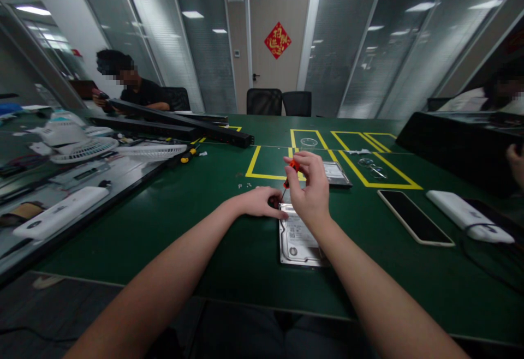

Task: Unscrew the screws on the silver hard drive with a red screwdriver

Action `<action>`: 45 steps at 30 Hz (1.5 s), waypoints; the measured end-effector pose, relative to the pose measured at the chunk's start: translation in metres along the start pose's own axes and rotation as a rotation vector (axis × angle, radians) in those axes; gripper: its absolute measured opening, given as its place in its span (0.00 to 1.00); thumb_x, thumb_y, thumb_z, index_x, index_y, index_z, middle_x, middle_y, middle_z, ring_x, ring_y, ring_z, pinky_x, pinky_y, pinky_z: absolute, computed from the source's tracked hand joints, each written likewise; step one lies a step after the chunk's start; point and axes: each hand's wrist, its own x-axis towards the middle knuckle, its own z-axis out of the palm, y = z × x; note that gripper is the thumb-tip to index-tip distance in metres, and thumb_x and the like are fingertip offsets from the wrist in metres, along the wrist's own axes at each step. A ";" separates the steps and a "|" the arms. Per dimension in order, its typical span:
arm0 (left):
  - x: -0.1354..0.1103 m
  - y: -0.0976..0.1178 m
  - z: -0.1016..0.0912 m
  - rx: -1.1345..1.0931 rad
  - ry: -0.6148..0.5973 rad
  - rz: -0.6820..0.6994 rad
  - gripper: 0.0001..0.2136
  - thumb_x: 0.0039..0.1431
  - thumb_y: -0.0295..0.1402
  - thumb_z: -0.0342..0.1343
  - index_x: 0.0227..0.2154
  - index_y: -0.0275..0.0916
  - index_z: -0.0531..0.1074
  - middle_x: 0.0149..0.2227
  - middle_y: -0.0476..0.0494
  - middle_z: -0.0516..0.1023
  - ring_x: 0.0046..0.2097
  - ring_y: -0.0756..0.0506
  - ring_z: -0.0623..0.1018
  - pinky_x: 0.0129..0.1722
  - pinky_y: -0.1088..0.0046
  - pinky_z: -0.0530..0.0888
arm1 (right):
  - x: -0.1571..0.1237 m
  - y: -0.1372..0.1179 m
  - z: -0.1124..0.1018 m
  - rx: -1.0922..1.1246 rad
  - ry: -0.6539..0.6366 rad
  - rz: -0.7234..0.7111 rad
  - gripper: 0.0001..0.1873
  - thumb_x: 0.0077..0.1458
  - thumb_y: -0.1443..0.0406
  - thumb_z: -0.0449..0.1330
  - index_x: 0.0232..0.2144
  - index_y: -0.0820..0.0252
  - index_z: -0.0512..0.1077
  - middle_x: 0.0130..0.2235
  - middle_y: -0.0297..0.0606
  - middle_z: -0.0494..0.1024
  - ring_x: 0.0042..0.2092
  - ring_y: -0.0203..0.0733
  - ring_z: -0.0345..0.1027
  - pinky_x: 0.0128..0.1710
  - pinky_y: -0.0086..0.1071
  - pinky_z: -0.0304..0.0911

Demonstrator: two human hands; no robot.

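Note:
A silver hard drive (pixel 301 241) lies label side up on the green table in front of me, partly covered by my right forearm. My right hand (pixel 309 184) grips a red-and-black screwdriver (pixel 293 166), held nearly upright and slightly tilted. Its thin shaft reaches down to the drive's far left corner. At that same corner, my left hand (pixel 262 203) curls around the edge, thumb on top and the other fingers partly hidden. Several tiny pale pieces (pixel 245 185), perhaps screws, lie just beyond my left hand. Another hard drive (pixel 336 173) sits past my right hand.
A phone (pixel 415 217) and a white power strip (pixel 469 216) lie at right, near a large black panel (pixel 458 151). Yellow tape (pixel 393 186) marks rectangles on the table (pixel 229 250). At left are a white fan (pixel 82 143), long black bars (pixel 184 124) and a yellow-black screwdriver (pixel 189 155). Two people sit across.

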 end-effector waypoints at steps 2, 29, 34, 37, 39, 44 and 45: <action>0.000 0.001 0.000 0.001 0.003 0.002 0.30 0.52 0.58 0.67 0.48 0.38 0.77 0.41 0.42 0.81 0.41 0.40 0.78 0.40 0.66 0.70 | -0.001 0.001 0.001 0.024 0.000 0.004 0.08 0.68 0.66 0.60 0.49 0.50 0.71 0.53 0.41 0.71 0.56 0.48 0.73 0.56 0.52 0.75; 0.000 0.000 0.000 -0.028 0.008 0.018 0.28 0.51 0.57 0.68 0.43 0.38 0.78 0.41 0.42 0.81 0.40 0.41 0.78 0.39 0.67 0.70 | 0.004 -0.015 -0.005 -0.108 -0.026 -0.055 0.13 0.66 0.67 0.57 0.50 0.51 0.75 0.51 0.42 0.73 0.53 0.46 0.72 0.49 0.45 0.74; 0.001 -0.001 0.000 -0.004 0.005 0.021 0.27 0.52 0.57 0.68 0.43 0.38 0.78 0.40 0.43 0.81 0.40 0.42 0.77 0.39 0.68 0.69 | 0.004 -0.013 -0.005 -0.097 -0.020 -0.039 0.17 0.68 0.69 0.52 0.51 0.49 0.77 0.51 0.41 0.73 0.54 0.46 0.71 0.53 0.48 0.73; 0.000 0.000 0.001 -0.013 0.003 0.016 0.28 0.51 0.58 0.68 0.43 0.38 0.78 0.39 0.44 0.80 0.40 0.42 0.77 0.39 0.68 0.69 | 0.004 -0.011 -0.005 -0.090 -0.021 -0.037 0.19 0.69 0.70 0.51 0.52 0.48 0.77 0.51 0.41 0.73 0.55 0.46 0.71 0.55 0.48 0.72; 0.000 0.000 0.000 -0.016 0.007 0.014 0.28 0.51 0.57 0.68 0.43 0.38 0.77 0.39 0.44 0.80 0.40 0.42 0.77 0.39 0.68 0.69 | 0.004 -0.010 -0.005 -0.088 -0.022 -0.035 0.20 0.69 0.70 0.51 0.53 0.48 0.77 0.51 0.41 0.73 0.55 0.46 0.71 0.55 0.48 0.73; -0.001 0.003 0.000 -0.013 0.006 0.001 0.27 0.51 0.57 0.68 0.43 0.38 0.77 0.39 0.44 0.80 0.40 0.42 0.77 0.39 0.68 0.69 | 0.004 -0.010 -0.005 -0.091 -0.030 -0.031 0.20 0.69 0.71 0.51 0.53 0.46 0.77 0.51 0.41 0.72 0.54 0.46 0.71 0.53 0.48 0.74; -0.001 0.003 0.000 -0.011 0.008 0.000 0.27 0.51 0.57 0.68 0.43 0.38 0.77 0.39 0.44 0.80 0.40 0.42 0.77 0.39 0.68 0.69 | 0.004 -0.010 -0.005 -0.093 -0.029 -0.036 0.21 0.69 0.71 0.51 0.53 0.46 0.77 0.51 0.41 0.72 0.54 0.46 0.71 0.53 0.48 0.74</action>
